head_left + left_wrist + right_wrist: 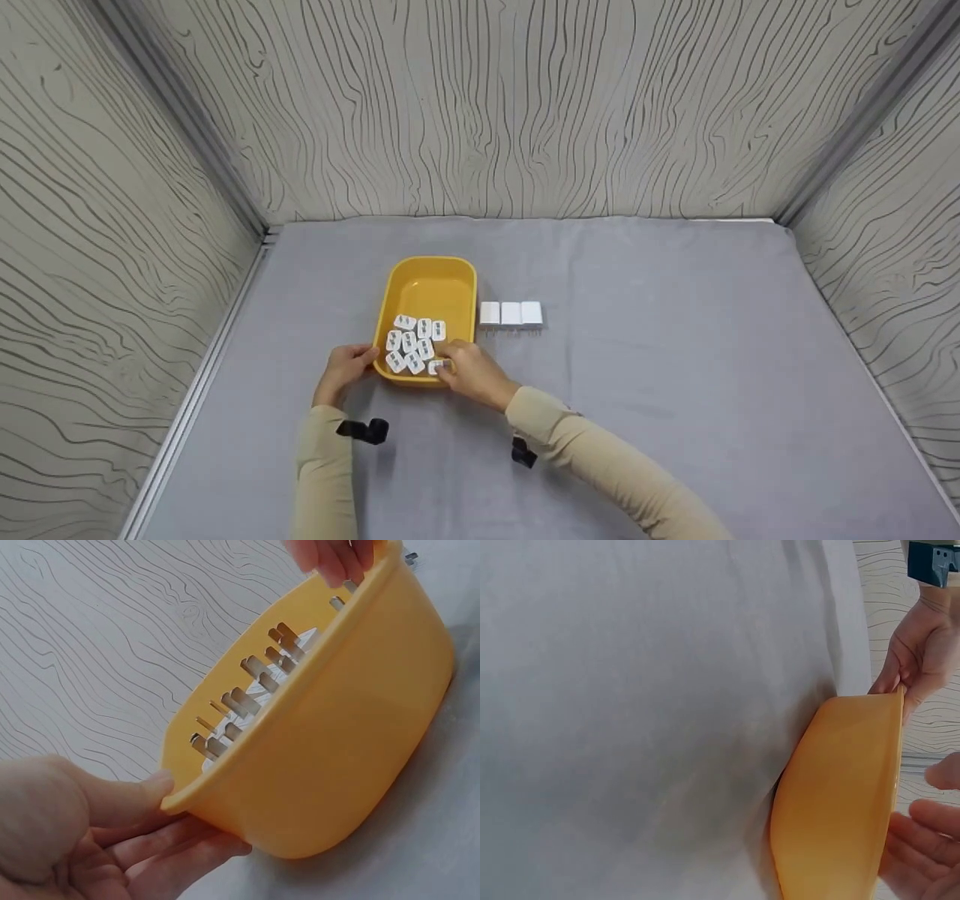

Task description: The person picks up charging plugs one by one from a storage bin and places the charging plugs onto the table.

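A yellow tray sits on the grey cloth with several white plugs gathered at its near end. Their flat metal prongs point upward in the left wrist view. My left hand grips the tray's near left rim, thumb on top and fingers underneath. Inside the near right corner, my right hand has thumb and fingers around one white plug. That plug is mostly hidden by the fingers; in the right wrist view the tray wall covers it.
Three white plugs stand side by side in a row just right of the tray, prongs toward me. Grey cloth covers the table. Wood-patterned panels enclose it at the back and both sides.
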A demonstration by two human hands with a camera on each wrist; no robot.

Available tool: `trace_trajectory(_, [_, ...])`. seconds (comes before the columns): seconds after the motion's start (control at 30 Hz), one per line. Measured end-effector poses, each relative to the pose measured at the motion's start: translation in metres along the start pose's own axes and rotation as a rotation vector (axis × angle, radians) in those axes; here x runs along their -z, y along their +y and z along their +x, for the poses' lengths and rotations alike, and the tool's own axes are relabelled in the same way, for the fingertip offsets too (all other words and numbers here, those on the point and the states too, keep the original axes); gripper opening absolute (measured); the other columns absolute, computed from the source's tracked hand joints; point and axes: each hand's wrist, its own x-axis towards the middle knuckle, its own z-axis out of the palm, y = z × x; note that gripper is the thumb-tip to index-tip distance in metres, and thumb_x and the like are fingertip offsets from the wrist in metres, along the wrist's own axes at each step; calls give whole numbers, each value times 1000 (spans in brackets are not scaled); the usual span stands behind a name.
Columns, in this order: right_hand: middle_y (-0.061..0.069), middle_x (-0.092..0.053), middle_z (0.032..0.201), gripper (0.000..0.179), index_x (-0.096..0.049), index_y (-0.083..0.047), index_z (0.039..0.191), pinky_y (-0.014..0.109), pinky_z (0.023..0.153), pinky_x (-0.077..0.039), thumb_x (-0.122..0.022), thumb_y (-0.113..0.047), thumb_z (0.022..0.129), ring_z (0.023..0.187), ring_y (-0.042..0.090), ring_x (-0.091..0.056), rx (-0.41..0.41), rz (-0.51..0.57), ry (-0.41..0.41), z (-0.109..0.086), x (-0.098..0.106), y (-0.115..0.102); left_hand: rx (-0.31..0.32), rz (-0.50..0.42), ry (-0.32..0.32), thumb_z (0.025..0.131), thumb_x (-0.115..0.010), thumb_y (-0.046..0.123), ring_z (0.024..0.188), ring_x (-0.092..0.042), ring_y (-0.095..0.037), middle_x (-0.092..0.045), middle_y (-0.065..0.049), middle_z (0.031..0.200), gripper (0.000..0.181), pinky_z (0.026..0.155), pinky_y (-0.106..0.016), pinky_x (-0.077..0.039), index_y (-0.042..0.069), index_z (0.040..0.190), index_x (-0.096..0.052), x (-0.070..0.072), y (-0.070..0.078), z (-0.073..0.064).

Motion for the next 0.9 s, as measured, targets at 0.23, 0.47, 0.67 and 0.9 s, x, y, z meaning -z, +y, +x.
trace_trajectory(0.23, [14, -70, 83, 15, -68, 1, 90, 35, 69, -56, -67, -13, 85, 76, 25, -66, -109, -79, -50, 10, -5, -10, 25, -4, -3, 99, -51, 11, 84, -64, -9, -61, -29, 126, 35, 81, -26, -57, -13, 124, -57, 0, 1, 1])
trace_trajectory(0.47, [14, -73, 87, 18, -67, -3, 91, 35, 73, -57, -70, -20, 86, 81, 28, -69, -189, -141, -130, 20, -8, -14, 38, 33, -9, 100, -51, 14, 88, -63, -10, -61, -28, 127, 35, 84, -27, -57, -10, 125, -58, -1, 0, 2])
trace_trajectory(0.67, [18, -73, 89, 20, -67, 0, 89, 36, 71, -57, -71, -19, 84, 79, 28, -69, -248, -113, -179, 24, -11, -15, 27, 58, -5, 99, -51, 14, 90, -64, -12, -60, -28, 128, 36, 87, -31, -57, -10, 125, -58, -1, 1, 2])
trace_trajectory(0.9, [17, -72, 90, 24, -67, 1, 88, 38, 71, -57, -72, -23, 84, 80, 28, -68, -294, -132, -206, 28, -13, -15, 7, 52, 5, 99, -52, 11, 85, -64, -10, -61, -30, 126, 35, 84, -29, -57, -13, 123, -58, -2, 1, 2])
